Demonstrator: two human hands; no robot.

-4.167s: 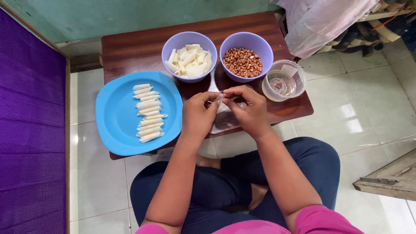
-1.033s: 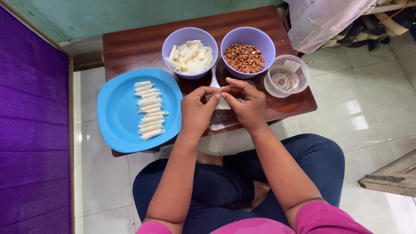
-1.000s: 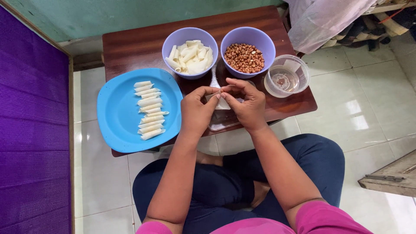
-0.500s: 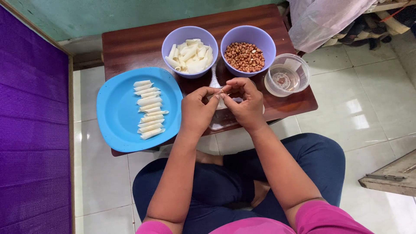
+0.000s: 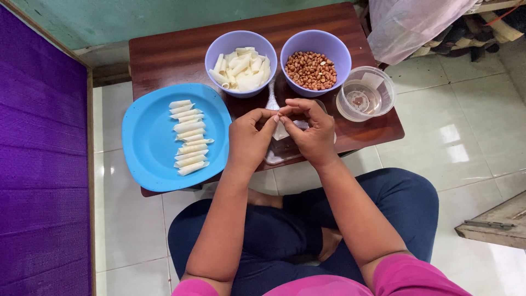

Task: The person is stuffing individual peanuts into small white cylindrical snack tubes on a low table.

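My left hand (image 5: pixel 249 140) and my right hand (image 5: pixel 312 129) meet over the near edge of a low brown table (image 5: pixel 175 55). Their fingertips pinch a small pale wrapper piece (image 5: pixel 280 129) between them. Under the hands lies a clear plate (image 5: pixel 276 153), mostly hidden. On a blue plate (image 5: pixel 145 142) to the left, several rolled white pieces (image 5: pixel 187 137) lie in a column. A purple bowl (image 5: pixel 219 55) with white wrapper pieces stands behind my left hand. A second purple bowl (image 5: pixel 341 55) holds peanuts (image 5: pixel 311 69).
A clear plastic container (image 5: pixel 366 98) with a little liquid stands at the table's right. A purple panel (image 5: pixel 38 181) runs along the left. White floor tiles surround the table. A pale cloth (image 5: pixel 411 22) hangs at the top right, a wooden board (image 5: pixel 493 225) lies at the right.
Both hands stay together over the clear plate, fingers shifting slightly on the small piece. The view has drifted a little; nothing on the table has moved.
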